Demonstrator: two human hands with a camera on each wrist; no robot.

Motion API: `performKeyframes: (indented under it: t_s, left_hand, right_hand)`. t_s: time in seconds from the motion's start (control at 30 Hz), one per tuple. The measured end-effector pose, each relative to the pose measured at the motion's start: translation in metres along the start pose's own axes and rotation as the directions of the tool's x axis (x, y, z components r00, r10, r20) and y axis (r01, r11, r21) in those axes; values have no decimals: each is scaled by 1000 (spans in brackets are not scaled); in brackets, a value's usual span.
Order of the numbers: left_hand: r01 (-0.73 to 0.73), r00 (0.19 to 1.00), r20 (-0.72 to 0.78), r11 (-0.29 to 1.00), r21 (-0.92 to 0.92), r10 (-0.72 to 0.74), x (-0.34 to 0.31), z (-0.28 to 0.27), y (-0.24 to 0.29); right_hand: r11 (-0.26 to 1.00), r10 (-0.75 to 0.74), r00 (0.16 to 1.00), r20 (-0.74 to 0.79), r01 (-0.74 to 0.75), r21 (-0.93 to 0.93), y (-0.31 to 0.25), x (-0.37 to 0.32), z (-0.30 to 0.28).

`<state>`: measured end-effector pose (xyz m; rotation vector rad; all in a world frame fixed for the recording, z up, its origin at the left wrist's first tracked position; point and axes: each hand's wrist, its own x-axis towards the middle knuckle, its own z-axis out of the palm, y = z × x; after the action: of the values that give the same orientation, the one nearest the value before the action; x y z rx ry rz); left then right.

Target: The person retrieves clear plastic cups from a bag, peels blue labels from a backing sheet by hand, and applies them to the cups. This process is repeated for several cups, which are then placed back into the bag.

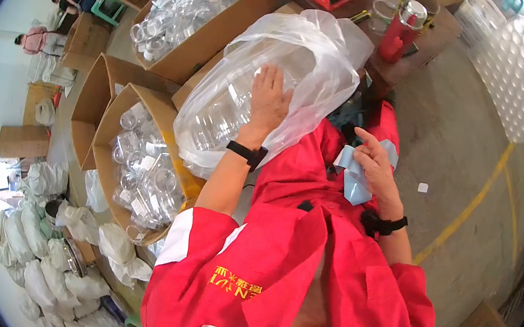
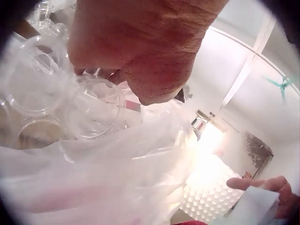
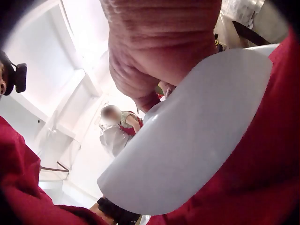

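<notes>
A large clear plastic bag full of clear plastic jars lies on a cardboard box in front of me. My left hand rests flat on top of the bag, fingers straight. The left wrist view shows that hand over the bag film and the jar mouths. My right hand is held over my red coat and pinches a pale blue sheet. This sheet fills the right wrist view below the hand.
Open cardboard boxes of clear jars stand at the back and left, with an empty box beside them. A table with a red bottle is ahead. White sacks are piled lower left. Concrete floor with a yellow line lies to the right.
</notes>
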<state>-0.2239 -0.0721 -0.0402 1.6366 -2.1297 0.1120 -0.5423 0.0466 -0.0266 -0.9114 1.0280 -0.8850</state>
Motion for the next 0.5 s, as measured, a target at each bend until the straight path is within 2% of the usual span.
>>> performKeyframes:
  t_s: [0.07,0.1,0.13,0.2,0.33,0.37,0.4,0.43,0.5]
  left_hand:
    - [-88,996,-32,976,-197,84,-10,-18,11]
    - [-84,996,-31,978,-193,80,-23,-24,14]
    - [70,997,2,936,-345,-74,-38,-30,18]
    - [325,934,90,712,-623,-347,-61,-30,21]
    - [389,894,62,701,-597,-444,-92,-19,15]
    - [490,788,216,375,-787,-577,-93,-12,16]
    - [513,667,403,-7,-859,-627,-92,-11,18]
    - [506,669,397,-6,-862,-629,-87,-11,16]
    - [361,608,597,-487,-795,-524,-73,-8,7]
  right_hand:
    - [1000,-9,1000,-6,9,-3,1,0,0]
    - [999,12,1000,-27,-11,34,1,-1,0]
    - [997,33,998,-51,-29,70,2,-2,0]
    - [998,21,999,-42,-19,61,7,2,-2]
    - [999,33,999,6,-33,14,5,6,6]
    - [1000,29,1000,9,-29,9,5,7,7]
    - [1000,29,999,22,-29,-4,5,8,8]
    - [1000,26,999,35,-26,-17,5,9,9]
    - [1000,26,999,31,-25,-16,5,8,10]
